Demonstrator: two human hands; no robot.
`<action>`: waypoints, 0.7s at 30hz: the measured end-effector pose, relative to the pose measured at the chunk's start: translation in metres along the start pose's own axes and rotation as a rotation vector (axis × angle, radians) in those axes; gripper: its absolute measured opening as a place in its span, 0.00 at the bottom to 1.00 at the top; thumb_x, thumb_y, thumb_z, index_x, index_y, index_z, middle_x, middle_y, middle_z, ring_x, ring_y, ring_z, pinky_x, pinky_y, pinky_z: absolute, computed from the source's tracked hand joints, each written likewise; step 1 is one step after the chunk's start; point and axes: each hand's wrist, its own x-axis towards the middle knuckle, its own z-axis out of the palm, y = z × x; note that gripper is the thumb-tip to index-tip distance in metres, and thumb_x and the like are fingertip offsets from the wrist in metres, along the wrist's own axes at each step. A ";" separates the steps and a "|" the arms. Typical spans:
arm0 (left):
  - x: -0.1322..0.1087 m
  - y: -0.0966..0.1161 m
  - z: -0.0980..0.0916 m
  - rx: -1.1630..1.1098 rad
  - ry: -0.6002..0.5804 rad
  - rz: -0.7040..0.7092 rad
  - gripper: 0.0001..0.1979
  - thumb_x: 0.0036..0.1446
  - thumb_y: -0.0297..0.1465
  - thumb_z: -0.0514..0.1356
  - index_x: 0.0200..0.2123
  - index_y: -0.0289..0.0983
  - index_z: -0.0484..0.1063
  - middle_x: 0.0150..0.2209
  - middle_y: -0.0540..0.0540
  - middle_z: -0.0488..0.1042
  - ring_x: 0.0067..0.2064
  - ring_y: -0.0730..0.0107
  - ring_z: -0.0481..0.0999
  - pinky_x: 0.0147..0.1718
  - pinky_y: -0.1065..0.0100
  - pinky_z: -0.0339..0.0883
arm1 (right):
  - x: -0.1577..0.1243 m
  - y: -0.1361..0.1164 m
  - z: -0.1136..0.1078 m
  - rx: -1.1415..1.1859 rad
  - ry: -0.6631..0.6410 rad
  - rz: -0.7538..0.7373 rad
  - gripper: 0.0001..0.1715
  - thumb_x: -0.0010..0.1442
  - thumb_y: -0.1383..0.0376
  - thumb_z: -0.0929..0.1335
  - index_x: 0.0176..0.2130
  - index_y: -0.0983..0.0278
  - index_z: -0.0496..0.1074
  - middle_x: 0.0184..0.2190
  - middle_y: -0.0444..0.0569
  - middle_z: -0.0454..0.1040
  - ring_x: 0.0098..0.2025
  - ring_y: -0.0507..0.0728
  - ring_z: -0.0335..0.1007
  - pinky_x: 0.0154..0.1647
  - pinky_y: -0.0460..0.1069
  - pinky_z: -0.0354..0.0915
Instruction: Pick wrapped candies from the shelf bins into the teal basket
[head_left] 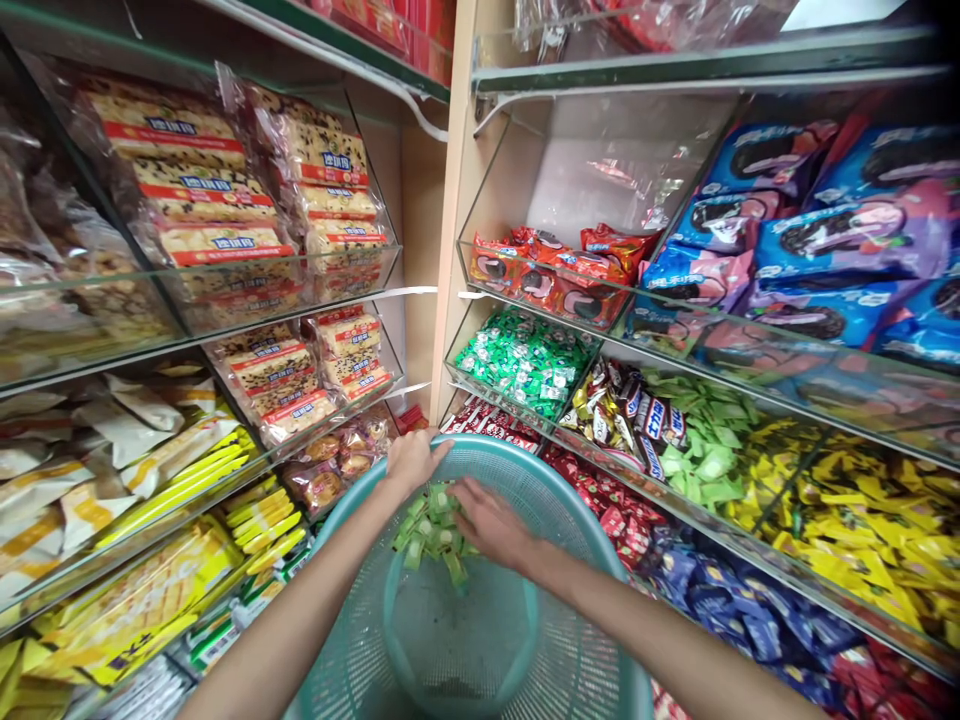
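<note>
A round teal plastic basket [525, 480] sits low in front of me, between two shelving units. Inside it lies a small heap of green-wrapped candies [431, 535]. My left hand [412, 458] curls over the basket's far rim, fingers closed on it, just above the candies. My right hand [487, 520] rests inside the basket on the right side of the heap, fingers bent down into the green candies. Both forearms reach in from the bottom of the view.
Clear bins on the right hold green mint candies [525, 360], light green wrapped candies [694, 440], yellow candies [862, 500], red packs [555, 270] and blue cookie packs [825, 230]. Left shelves carry nougat-like bars [210, 190] and yellow wafer packs [187, 470]. A wooden post [454, 200] divides the units.
</note>
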 end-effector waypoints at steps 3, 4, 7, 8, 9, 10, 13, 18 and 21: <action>0.000 -0.002 -0.002 -0.006 -0.011 -0.020 0.28 0.57 0.52 0.43 0.44 0.42 0.72 0.40 0.41 0.77 0.43 0.59 0.75 0.39 0.66 0.63 | -0.022 0.009 -0.010 0.006 -0.241 -0.067 0.13 0.60 0.70 0.58 0.36 0.65 0.70 0.35 0.50 0.72 0.36 0.56 0.68 0.36 0.48 0.61; 0.000 -0.002 -0.002 -0.006 -0.012 -0.025 0.28 0.57 0.52 0.43 0.44 0.42 0.72 0.40 0.41 0.77 0.43 0.59 0.75 0.39 0.66 0.63 | -0.029 0.010 -0.009 0.003 -0.318 -0.096 0.12 0.58 0.70 0.59 0.34 0.65 0.71 0.34 0.50 0.72 0.36 0.56 0.68 0.35 0.48 0.60; 0.000 -0.002 -0.002 0.000 -0.005 -0.022 0.27 0.57 0.51 0.42 0.44 0.43 0.72 0.39 0.41 0.77 0.42 0.57 0.75 0.37 0.65 0.64 | -0.044 0.004 0.002 0.018 -0.489 -0.161 0.11 0.54 0.70 0.63 0.36 0.65 0.73 0.36 0.52 0.73 0.37 0.57 0.69 0.34 0.47 0.61; -0.001 -0.001 -0.002 0.002 -0.005 -0.021 0.27 0.57 0.51 0.42 0.43 0.43 0.72 0.39 0.41 0.77 0.41 0.56 0.76 0.37 0.64 0.64 | -0.046 0.001 0.006 0.028 -0.521 -0.177 0.13 0.53 0.70 0.64 0.39 0.65 0.73 0.37 0.52 0.73 0.38 0.58 0.69 0.34 0.47 0.61; -0.001 -0.001 -0.003 0.003 -0.005 -0.021 0.27 0.57 0.51 0.42 0.44 0.43 0.72 0.39 0.41 0.77 0.41 0.55 0.76 0.36 0.64 0.64 | -0.046 -0.001 0.009 0.035 -0.543 -0.191 0.14 0.53 0.69 0.64 0.40 0.65 0.73 0.38 0.52 0.73 0.39 0.58 0.69 0.35 0.47 0.61; -0.001 0.000 -0.004 0.004 -0.007 -0.023 0.27 0.57 0.51 0.43 0.44 0.43 0.72 0.39 0.41 0.77 0.41 0.55 0.76 0.36 0.63 0.64 | -0.045 -0.003 0.012 0.038 -0.551 -0.204 0.15 0.53 0.68 0.65 0.42 0.64 0.73 0.39 0.52 0.73 0.40 0.58 0.68 0.36 0.47 0.62; -0.003 0.001 -0.005 0.005 -0.017 -0.037 0.26 0.57 0.51 0.43 0.45 0.43 0.71 0.39 0.40 0.78 0.42 0.55 0.76 0.37 0.64 0.65 | -0.040 -0.001 0.019 0.004 -0.521 -0.177 0.16 0.53 0.66 0.65 0.43 0.64 0.72 0.41 0.52 0.72 0.42 0.59 0.68 0.39 0.48 0.62; -0.003 -0.005 -0.003 -0.002 -0.014 -0.054 0.25 0.58 0.50 0.44 0.45 0.44 0.71 0.40 0.41 0.77 0.42 0.56 0.76 0.37 0.64 0.64 | -0.034 0.001 0.010 -0.073 -0.464 -0.061 0.16 0.55 0.68 0.63 0.44 0.65 0.72 0.45 0.55 0.71 0.45 0.62 0.67 0.42 0.52 0.63; -0.003 -0.013 -0.001 -0.012 -0.006 -0.073 0.26 0.58 0.51 0.43 0.44 0.43 0.72 0.41 0.41 0.77 0.43 0.58 0.75 0.38 0.65 0.64 | -0.043 -0.003 -0.021 -0.007 -0.460 0.025 0.16 0.56 0.69 0.62 0.43 0.64 0.72 0.42 0.53 0.73 0.44 0.61 0.68 0.44 0.53 0.63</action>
